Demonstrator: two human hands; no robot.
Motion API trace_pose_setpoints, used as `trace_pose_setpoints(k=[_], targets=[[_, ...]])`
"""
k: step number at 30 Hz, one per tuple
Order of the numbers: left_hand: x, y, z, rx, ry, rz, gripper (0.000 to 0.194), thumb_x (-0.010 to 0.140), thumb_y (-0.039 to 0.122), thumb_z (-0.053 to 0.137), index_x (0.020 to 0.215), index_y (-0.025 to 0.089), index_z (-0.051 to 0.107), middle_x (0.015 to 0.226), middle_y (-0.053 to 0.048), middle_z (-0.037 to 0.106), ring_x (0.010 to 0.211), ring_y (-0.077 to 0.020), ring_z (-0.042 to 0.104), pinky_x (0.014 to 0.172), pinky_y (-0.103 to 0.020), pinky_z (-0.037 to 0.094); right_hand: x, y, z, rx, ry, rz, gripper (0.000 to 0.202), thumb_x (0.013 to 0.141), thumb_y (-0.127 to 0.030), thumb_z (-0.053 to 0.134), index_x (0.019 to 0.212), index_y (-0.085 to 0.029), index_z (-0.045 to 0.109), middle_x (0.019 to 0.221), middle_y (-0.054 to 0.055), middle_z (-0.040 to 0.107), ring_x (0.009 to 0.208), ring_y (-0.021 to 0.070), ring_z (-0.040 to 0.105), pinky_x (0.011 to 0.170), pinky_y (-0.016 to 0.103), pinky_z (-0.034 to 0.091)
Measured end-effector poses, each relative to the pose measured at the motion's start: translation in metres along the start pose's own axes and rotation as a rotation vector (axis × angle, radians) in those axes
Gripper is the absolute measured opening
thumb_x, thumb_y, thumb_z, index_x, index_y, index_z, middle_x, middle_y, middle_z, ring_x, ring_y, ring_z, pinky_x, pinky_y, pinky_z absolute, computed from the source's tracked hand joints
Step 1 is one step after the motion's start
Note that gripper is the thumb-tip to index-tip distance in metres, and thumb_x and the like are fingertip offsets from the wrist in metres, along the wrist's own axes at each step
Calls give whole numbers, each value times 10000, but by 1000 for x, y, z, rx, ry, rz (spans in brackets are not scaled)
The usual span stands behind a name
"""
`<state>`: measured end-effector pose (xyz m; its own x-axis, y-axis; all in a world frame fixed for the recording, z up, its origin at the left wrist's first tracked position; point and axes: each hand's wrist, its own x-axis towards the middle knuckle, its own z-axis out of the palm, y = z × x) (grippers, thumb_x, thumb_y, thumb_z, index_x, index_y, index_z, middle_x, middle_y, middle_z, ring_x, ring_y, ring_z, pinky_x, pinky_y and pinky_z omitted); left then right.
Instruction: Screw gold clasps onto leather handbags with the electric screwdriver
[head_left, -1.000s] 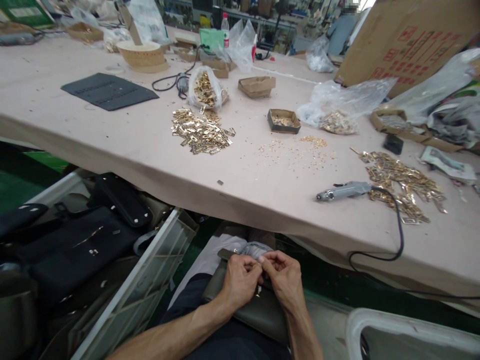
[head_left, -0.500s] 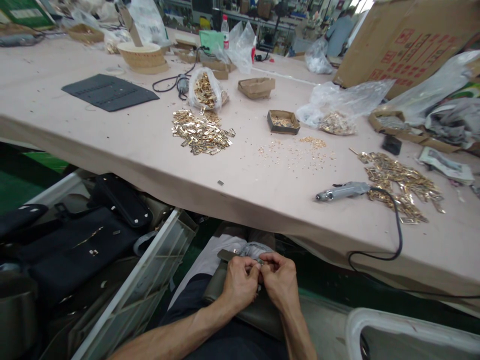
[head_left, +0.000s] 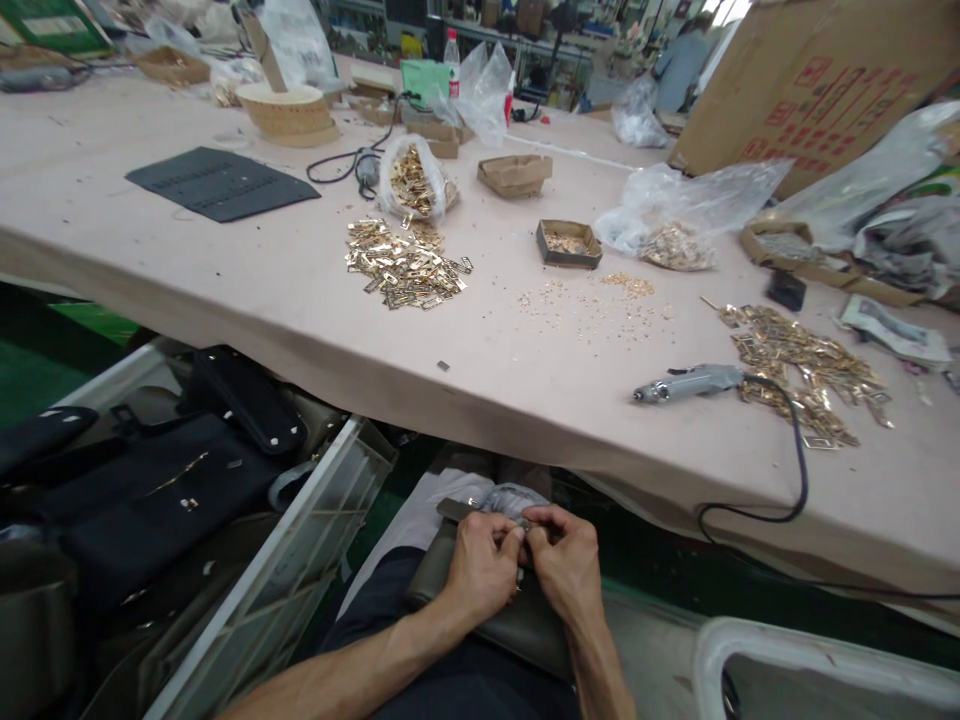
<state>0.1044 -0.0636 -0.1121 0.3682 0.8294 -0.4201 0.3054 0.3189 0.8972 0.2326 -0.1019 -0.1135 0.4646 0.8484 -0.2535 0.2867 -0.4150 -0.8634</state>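
An olive-grey bag rests across my lap, with clear plastic wrap at its far end. Over it, my left hand is closed in a pinch, thumb against forefinger. My right hand pinches right beside it, the two sets of fingertips almost meeting. Whatever small part sits between the fingertips is hidden by them. On the table ahead lie a pile of gold rectangular metal pieces and scattered tiny gold parts.
A grey electric screwdriver lies near the table's edge, its cord hanging down. Beside it is another gold pile. To my left stands a crate of black and olive bags. A white bin rim is at lower right.
My right hand has shifted slightly to the right, and its fingertips have moved a little apart from the left ones. My left hand stays almost in place.
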Motion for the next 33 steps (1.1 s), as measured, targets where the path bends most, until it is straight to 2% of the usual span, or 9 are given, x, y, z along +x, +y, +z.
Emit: trace_pose_setpoints(k=[4,10,16,20,26,33], targets=[[1,0,0,-50,-13,-17,318,887,341,506,650,171,632,397,20,532,321,-143,520,342,-220,411,3,4,-9,95,-121,-31,269,820,-346,651,972,-166,782,952,98,760,896,269,715,782,340,561],[2,3,-1,-129,-17,-32,318,881,380,545,667,162,632,405,17,545,323,-133,521,347,-210,422,3,5,-14,176,-149,-58,304,824,-401,706,984,-154,784,945,106,751,859,261,710,762,343,571],[3,0,0,-140,-28,-30,326,879,404,552,686,155,633,422,4,569,320,-132,525,335,-209,418,3,3,-10,199,-115,-48,304,807,-425,733,942,-157,785,893,96,747,830,249,710,711,315,572],[1,2,1,-135,-27,-31,354,879,452,558,688,161,629,434,10,566,318,-128,520,339,-209,416,0,4,-10,223,-92,-44,296,786,-401,751,951,-160,790,927,106,756,850,260,716,717,323,582],[-6,4,1,-114,-26,5,354,881,461,558,730,154,650,433,16,565,328,-135,534,343,-210,422,-7,1,-10,232,-62,-52,272,767,-357,750,953,-164,794,906,101,762,780,241,720,653,294,581],[-13,4,4,-106,-21,25,347,883,446,556,720,155,651,439,8,582,325,-138,540,346,-214,423,-15,-1,-16,260,-51,-89,248,773,-353,752,940,-178,803,911,87,752,854,241,710,726,298,575]])
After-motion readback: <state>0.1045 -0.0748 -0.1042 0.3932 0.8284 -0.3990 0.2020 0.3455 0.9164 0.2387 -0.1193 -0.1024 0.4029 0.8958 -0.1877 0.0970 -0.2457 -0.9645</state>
